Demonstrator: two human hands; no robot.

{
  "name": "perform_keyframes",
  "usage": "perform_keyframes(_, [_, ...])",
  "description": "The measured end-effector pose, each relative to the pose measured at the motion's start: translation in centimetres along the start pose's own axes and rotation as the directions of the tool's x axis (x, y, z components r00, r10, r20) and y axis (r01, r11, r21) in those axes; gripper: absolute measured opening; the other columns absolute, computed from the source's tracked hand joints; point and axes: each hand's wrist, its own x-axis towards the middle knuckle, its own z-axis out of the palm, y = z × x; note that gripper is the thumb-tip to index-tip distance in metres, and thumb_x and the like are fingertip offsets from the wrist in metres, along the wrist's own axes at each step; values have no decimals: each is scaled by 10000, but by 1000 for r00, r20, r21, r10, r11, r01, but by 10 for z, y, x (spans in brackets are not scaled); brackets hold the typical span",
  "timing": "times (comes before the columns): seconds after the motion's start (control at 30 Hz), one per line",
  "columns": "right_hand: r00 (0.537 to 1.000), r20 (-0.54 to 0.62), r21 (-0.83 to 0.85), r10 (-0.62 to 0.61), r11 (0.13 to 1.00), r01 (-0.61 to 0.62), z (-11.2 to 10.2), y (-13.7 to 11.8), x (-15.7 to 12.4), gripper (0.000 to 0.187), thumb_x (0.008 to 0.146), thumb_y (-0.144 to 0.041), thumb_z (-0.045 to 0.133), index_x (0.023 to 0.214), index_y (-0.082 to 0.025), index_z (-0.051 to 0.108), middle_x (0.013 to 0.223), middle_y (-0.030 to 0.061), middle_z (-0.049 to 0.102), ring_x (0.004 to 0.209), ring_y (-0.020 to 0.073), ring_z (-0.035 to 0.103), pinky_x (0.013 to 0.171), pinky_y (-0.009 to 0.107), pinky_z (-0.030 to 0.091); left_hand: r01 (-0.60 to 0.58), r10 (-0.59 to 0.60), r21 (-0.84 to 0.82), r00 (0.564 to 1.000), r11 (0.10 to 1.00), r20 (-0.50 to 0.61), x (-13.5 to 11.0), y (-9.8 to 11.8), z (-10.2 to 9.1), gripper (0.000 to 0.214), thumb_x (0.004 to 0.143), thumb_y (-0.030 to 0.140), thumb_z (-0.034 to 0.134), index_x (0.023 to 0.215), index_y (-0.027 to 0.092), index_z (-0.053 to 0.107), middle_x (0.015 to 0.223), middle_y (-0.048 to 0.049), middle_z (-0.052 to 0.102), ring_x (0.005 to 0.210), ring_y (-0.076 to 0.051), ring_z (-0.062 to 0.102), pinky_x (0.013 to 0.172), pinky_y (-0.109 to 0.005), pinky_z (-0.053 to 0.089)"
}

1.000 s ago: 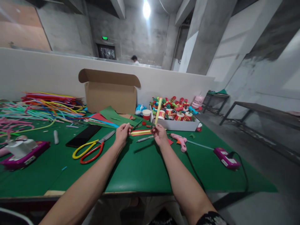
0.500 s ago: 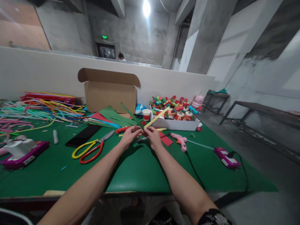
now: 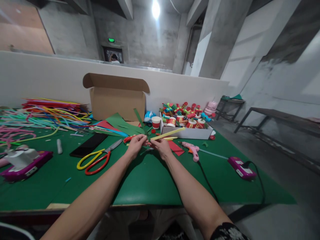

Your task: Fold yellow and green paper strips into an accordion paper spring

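Observation:
My left hand [image 3: 136, 146] is closed in a pinch at the lower end of a green paper strip [image 3: 140, 119], which slants up and away to the left. Close beside it, my right hand [image 3: 161, 147] pinches a yellow paper strip [image 3: 171, 133] that points out to the right. The two strips meet at my fingertips, where the fingers hide how they join. Under the hands a blade-like tip shows in part. A red paper piece [image 3: 176, 148] lies just right of my right hand, and a red handle [image 3: 129, 139] lies beyond my left.
Scissors [image 3: 100, 158] and a black phone-like slab [image 3: 88, 144] lie left; a pink glue gun [image 3: 192, 150] lies right, its cord near a purple power strip [image 3: 242, 169]. Behind stand a cardboard box [image 3: 117, 101], a paper cup [image 3: 156, 122] and a white box [image 3: 190, 134] of small crafts.
The yellow strip has swung down to the right and lies flatter. The green strip stands steeper, its top shifted right. In the background a person has moved left.

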Motion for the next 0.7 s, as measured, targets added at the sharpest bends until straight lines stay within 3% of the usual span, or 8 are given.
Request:
perform_keyframes(0.1, [998,-51,26,-38,999,40,1,0,1,247,490,-267,792,640,-144,639,624,-9,646,571,118,597,685,295,503,51,-51,-73,999,996,5,0,-1,2,376,624,507,683,698,154,576,607,19,578,537,-94,498,561,-228,399])
perform_keyframes(0.2, [994,-76,20,-73,997,74,3,1,1,233,486,-268,786,615,-145,635,592,-13,637,563,121,595,693,299,503,64,-62,-46,997,997,46,-1,-1,4,381,578,480,724,708,156,572,570,30,568,520,-93,496,540,-222,391])
perform_keyframes(0.43, [995,-12,-45,-101,994,101,5,2,-1,193,508,-251,767,628,-154,651,606,-15,644,581,126,594,698,304,500,58,-58,-21,998,998,7,-1,-1,2,375,518,457,757,600,151,557,502,29,549,482,-88,476,517,-218,374])
perform_keyframes(0.7, [998,36,52,50,997,-52,-4,4,6,225,508,-260,791,630,-151,636,587,-17,627,525,89,569,662,267,494,87,-88,-68,996,994,-15,-1,-1,2,362,509,441,762,599,152,564,509,29,543,466,-86,465,496,-220,359])
